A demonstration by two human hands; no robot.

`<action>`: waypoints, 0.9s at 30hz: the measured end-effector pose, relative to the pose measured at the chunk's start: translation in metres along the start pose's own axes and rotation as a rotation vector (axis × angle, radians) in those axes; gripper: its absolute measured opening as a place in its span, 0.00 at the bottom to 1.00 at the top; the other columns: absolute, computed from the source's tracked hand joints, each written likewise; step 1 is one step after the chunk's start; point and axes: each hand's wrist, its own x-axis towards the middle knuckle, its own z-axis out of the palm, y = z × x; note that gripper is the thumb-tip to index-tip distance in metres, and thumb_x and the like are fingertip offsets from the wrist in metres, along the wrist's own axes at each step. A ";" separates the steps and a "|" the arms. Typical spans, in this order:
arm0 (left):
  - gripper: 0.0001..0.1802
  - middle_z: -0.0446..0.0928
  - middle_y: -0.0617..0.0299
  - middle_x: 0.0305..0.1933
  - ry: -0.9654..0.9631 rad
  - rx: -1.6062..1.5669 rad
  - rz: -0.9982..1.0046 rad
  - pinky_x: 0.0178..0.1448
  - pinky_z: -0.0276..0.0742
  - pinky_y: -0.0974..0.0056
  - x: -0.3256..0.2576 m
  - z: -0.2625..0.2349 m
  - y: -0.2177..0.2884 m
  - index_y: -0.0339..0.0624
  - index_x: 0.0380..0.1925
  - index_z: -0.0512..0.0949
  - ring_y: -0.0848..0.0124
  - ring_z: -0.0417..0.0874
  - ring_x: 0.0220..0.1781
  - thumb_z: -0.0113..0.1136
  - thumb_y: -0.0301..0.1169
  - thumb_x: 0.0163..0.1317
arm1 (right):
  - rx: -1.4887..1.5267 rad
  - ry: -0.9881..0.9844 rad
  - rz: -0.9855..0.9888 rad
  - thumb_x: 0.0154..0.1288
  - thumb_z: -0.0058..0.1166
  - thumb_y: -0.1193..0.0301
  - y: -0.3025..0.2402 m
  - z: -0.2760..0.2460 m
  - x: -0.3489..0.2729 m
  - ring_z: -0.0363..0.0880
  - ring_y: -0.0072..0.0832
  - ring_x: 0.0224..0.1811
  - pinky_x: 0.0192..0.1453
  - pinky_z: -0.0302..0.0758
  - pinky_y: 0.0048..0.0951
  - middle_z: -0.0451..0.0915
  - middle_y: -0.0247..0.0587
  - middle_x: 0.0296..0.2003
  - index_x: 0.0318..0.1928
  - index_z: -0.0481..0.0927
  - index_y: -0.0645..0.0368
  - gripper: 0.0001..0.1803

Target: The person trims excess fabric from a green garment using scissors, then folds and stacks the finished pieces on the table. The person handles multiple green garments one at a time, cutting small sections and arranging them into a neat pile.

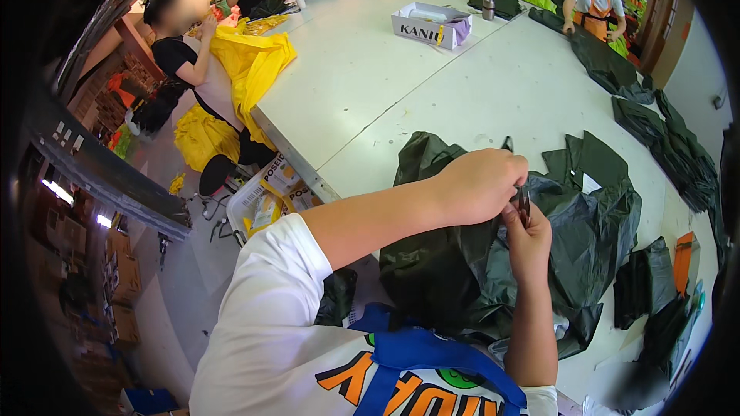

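A dark green, thin, shiny garment [586, 223] lies bunched on the table in front of me, with a zipper-like edge [493, 243] running down its middle. My left hand [487, 183] reaches across above it, fingers closed in a pinch. What it pinches is hidden; a dark narrow tip [507, 143] sticks up behind the knuckles. Just below, my right hand [530, 240] is closed on the garment's edge, thumb upward. A slim dark shiny piece [525, 208] shows between the two hands; its kind cannot be made out. The hands nearly touch.
More dark green garments [663, 139] lie along the table's right side, near an orange piece [683, 262]. A white box [432, 25] and a bottle [488, 8] stand farther back. At left, a person handles yellow garments [250, 62]; another person [595, 4] works at far right.
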 end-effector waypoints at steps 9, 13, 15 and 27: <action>0.08 0.79 0.53 0.31 0.404 0.305 0.136 0.44 0.75 0.59 0.053 -0.084 0.004 0.39 0.36 0.77 0.58 0.81 0.37 0.57 0.28 0.57 | -0.099 -0.061 0.431 0.63 0.54 0.69 0.055 -0.107 -0.055 0.69 0.17 0.24 0.29 0.64 0.20 0.72 0.27 0.20 0.26 0.74 0.58 0.09; 0.11 0.79 0.63 0.36 0.417 0.383 -0.044 0.47 0.74 0.68 0.060 -0.146 -0.042 0.41 0.40 0.79 0.74 0.80 0.40 0.61 0.32 0.59 | -0.306 -0.090 0.640 0.62 0.55 0.70 0.093 -0.188 -0.102 0.70 0.18 0.24 0.30 0.66 0.23 0.73 0.30 0.20 0.23 0.74 0.60 0.11; 0.11 0.78 0.66 0.39 0.447 0.301 -0.122 0.49 0.72 0.73 0.056 -0.176 -0.080 0.40 0.42 0.78 0.78 0.77 0.43 0.59 0.32 0.62 | -0.450 -0.083 0.719 0.62 0.55 0.70 0.116 -0.231 -0.131 0.70 0.19 0.22 0.29 0.68 0.25 0.74 0.31 0.20 0.24 0.75 0.61 0.11; 0.12 0.77 0.57 0.36 -0.121 0.696 -0.540 0.48 0.72 0.58 -0.062 -0.081 -0.255 0.46 0.44 0.73 0.63 0.79 0.42 0.56 0.29 0.58 | -0.832 -0.045 0.785 0.62 0.53 0.65 0.064 -0.279 -0.190 0.79 0.29 0.24 0.35 0.74 0.30 0.80 0.39 0.20 0.26 0.79 0.65 0.15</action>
